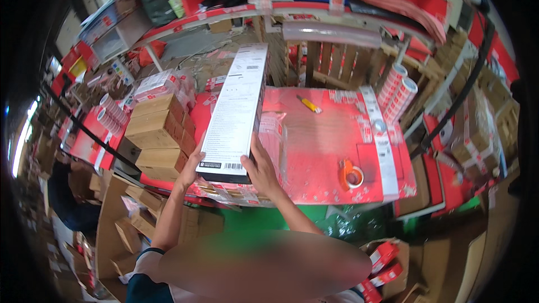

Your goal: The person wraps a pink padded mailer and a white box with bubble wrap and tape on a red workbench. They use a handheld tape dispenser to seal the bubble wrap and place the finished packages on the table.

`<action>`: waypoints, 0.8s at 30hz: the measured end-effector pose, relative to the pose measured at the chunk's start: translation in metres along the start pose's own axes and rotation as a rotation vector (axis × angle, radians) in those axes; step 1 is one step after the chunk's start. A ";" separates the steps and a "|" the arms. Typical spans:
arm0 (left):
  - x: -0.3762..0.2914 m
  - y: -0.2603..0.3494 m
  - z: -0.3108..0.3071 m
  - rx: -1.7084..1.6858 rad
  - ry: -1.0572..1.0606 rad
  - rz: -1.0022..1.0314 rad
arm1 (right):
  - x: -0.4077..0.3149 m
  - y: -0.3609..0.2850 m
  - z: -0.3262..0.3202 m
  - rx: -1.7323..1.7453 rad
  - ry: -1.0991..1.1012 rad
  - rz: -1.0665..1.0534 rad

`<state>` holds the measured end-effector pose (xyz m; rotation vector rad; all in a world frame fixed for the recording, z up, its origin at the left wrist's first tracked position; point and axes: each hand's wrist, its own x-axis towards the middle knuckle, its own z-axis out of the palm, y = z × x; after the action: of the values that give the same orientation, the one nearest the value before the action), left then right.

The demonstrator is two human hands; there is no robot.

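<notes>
A long white printed box [233, 113] is held in both hands above the red tabletop [320, 134], its far end pointing away from me. My left hand [195, 164] grips its near left edge, while my right hand [260, 168] holds the near right corner with the thumb on top. Under and to the right of it lie packages in pinkish wrapping [273, 139]. A yellow utility knife [309, 104] rests towards the back of the table. Nearer the front right is an orange tape dispenser [350, 174] with a roll of tape.
Brown cardboard boxes [153, 128] are stacked at the table's left. Tape rolls [396, 92] stand in columns at the back right. A roll of clear film [332, 34] spans behind the table. An open carton [110, 227] is at lower left, near a crouching person [69, 202].
</notes>
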<state>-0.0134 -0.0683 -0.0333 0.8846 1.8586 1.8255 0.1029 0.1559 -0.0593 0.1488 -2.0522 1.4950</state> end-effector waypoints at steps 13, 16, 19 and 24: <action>-0.011 -0.011 0.011 -0.047 0.085 -0.002 | -0.016 -0.002 -0.008 -0.135 0.001 -0.030; -0.017 -0.016 0.014 -0.063 0.101 -0.012 | -0.018 -0.001 -0.009 -0.163 0.005 -0.030; -0.019 -0.015 0.015 -0.092 0.111 -0.027 | -0.019 0.001 -0.005 -0.185 0.032 -0.005; -0.016 -0.005 0.027 -0.165 0.128 -0.045 | -0.022 0.004 -0.013 -0.159 0.019 0.032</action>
<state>0.0153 -0.0584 -0.0427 0.6767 1.7551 2.0156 0.1244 0.1632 -0.0711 0.0389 -2.1571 1.3405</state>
